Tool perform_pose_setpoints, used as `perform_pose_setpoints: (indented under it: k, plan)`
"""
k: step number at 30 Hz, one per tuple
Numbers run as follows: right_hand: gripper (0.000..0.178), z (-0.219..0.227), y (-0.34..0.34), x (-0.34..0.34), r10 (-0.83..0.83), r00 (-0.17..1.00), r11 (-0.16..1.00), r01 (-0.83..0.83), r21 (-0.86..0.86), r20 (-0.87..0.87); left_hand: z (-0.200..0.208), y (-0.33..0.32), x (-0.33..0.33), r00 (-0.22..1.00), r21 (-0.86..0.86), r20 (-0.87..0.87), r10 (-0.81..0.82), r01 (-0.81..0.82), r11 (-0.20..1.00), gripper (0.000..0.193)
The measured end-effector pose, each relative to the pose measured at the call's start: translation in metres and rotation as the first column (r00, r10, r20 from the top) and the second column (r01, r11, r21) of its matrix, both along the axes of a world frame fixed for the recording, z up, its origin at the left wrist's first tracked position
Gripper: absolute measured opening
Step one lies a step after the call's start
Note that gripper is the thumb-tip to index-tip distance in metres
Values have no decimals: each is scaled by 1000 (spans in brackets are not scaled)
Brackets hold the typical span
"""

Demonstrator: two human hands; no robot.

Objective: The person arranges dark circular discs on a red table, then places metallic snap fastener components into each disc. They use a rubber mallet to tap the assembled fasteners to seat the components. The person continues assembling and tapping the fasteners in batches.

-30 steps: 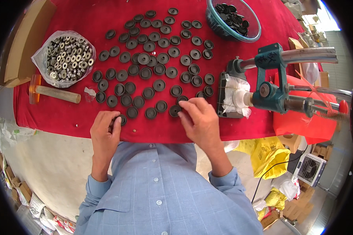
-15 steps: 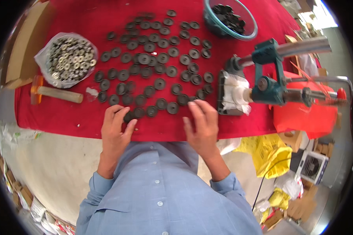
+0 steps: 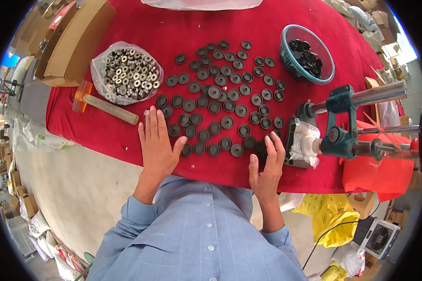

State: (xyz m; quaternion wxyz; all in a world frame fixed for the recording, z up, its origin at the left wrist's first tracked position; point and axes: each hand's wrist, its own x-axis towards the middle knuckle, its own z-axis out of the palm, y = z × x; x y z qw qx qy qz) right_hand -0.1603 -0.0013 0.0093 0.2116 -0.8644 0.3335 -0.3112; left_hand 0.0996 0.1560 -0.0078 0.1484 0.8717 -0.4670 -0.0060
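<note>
Many small round black plastic caps (image 3: 227, 122) lie spread over the red tablecloth (image 3: 206, 173). My left hand (image 3: 158, 144) is flat with its fingers stretched out, beside the left edge of the caps, and holds nothing. At the right edge of the caps is my right hand (image 3: 268, 172), its fingers apart and slightly bent, close to a few caps partly hidden behind it. No held object shows in it. A clear bag of metal bearings (image 3: 131, 75) sits at the upper left. Below it lies a mallet (image 3: 110, 108) with an amber head and wooden handle.
A green hand press (image 3: 340, 126) stands on the right, white wrapping at its base. Behind it is a blue-green bowl (image 3: 286, 51) of black parts. A cardboard box (image 3: 82, 42) stands at far left. A red bag (image 3: 377, 178) and yellow bag (image 3: 330, 220) hang lower right.
The view has shifted, so the table sits lower and further right. My left hand has opened flat and moved to the caps' left edge. My right hand stays near the caps' right side.
</note>
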Motion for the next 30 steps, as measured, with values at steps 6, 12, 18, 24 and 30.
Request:
perform_pose_setpoints:
  k: [6,12,18,24,30]
  plan:
    - [58,0,-7,-3,-36,999,999,35,38,25,-5,-26,14,997,-26,-72,-11,10,1000,101]
    - [56,1,-23,0,-81,996,995,78,66,43,-3,-46,5,985,-49,-142,-97,91,995,97]
    - [52,20,-71,31,-122,988,990,114,84,100,12,-64,36,967,-191,-190,-170,134,972,92]
    - [54,-4,-156,78,-221,975,975,220,41,13,3,-114,83,954,-212,-240,-182,131,968,90]
    - [56,-33,-159,94,-93,994,992,97,81,-53,-3,-124,83,985,-79,-133,-110,100,992,86]
